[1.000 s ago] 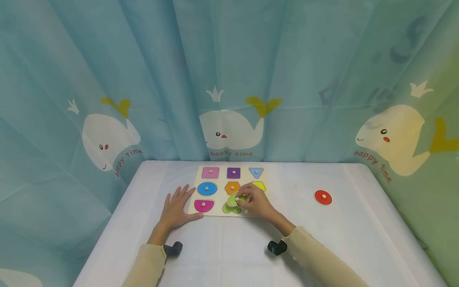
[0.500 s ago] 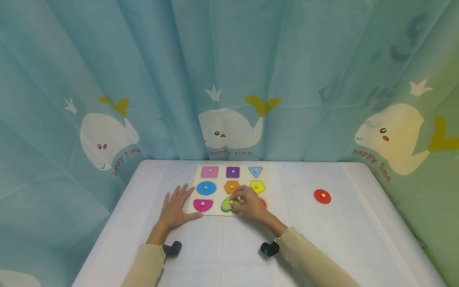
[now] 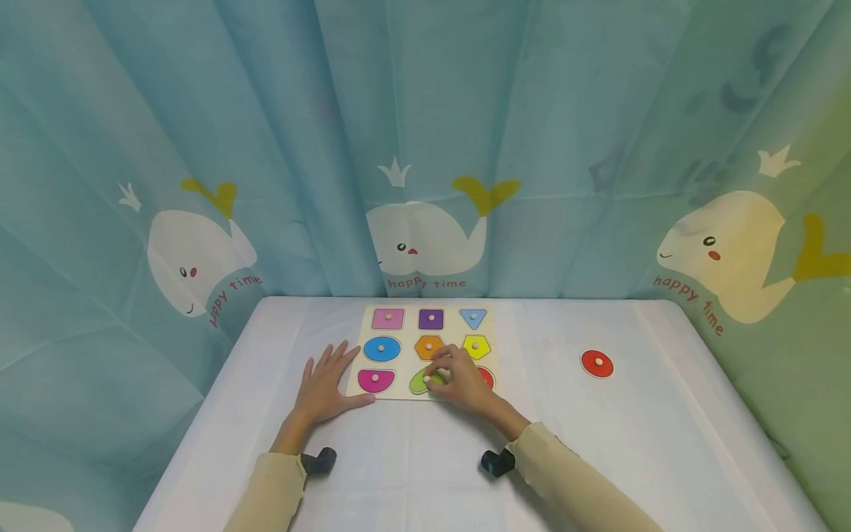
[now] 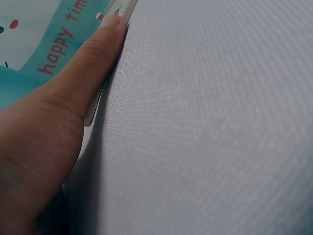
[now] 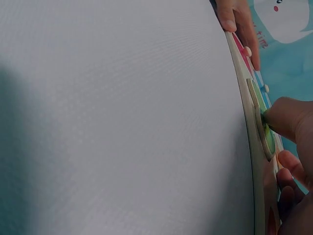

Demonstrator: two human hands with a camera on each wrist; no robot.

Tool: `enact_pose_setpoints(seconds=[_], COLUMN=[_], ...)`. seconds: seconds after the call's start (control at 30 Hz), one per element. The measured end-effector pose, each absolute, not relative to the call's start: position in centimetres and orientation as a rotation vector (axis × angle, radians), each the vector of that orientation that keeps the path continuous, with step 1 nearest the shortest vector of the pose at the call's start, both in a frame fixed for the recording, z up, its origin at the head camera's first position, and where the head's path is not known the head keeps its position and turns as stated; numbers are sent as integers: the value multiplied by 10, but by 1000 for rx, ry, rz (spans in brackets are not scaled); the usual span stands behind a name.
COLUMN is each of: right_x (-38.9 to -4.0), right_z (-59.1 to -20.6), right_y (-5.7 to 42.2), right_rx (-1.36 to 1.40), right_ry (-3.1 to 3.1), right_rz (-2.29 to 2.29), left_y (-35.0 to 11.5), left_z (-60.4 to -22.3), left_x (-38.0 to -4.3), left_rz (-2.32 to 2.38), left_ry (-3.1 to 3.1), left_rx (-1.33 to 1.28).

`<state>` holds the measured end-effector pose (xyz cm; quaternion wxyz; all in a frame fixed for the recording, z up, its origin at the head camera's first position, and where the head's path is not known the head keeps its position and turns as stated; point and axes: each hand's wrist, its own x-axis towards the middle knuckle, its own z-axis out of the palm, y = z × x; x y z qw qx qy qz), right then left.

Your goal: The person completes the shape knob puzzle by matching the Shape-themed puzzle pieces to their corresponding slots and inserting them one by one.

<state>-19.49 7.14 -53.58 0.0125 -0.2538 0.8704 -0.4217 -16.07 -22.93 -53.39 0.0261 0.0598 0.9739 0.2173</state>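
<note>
My right hand (image 3: pixel 462 380) pinches the small knob of a green puzzle piece (image 3: pixel 417 382) between thumb and fingers. This heart-like piece, partly hidden by the fingers, lies over its green spot in the front row of a cream peg puzzle board (image 3: pixel 402 368). In the right wrist view, the green piece (image 5: pixel 269 142) stands a little proud of the board. My left hand (image 3: pixel 324 388) rests at the board's left edge with fingers spread. In the left wrist view, the thumb (image 4: pixel 93 56) of that hand presses along the board's edge.
Other knobbed shapes fill the board, among them a blue oval (image 3: pixel 382 349), a magenta half-round (image 3: pixel 376 381) and an orange hexagon (image 3: pixel 429 348). A red round piece (image 3: pixel 597 363) lies apart on the white-covered table (image 3: pixel 665 428). A whale-print curtain (image 3: pixel 565 148) hangs behind.
My right hand has moved slightly left and lowered the green piece from a tilted, raised position onto its spot. The left hand stays at the board's edge.
</note>
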Motion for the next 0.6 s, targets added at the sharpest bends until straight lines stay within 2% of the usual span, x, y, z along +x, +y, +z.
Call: enact_pose_setpoints(seconds=[0.6], right_x=[-196], right_z=[-536], right_y=[73], right_rx=[-802], right_ry=[2697], right_rz=[-1283], left_y=[-230], left_z=[-536], left_x=[-160], left_rz=[679], left_ry=[3037], left_rx=[192])
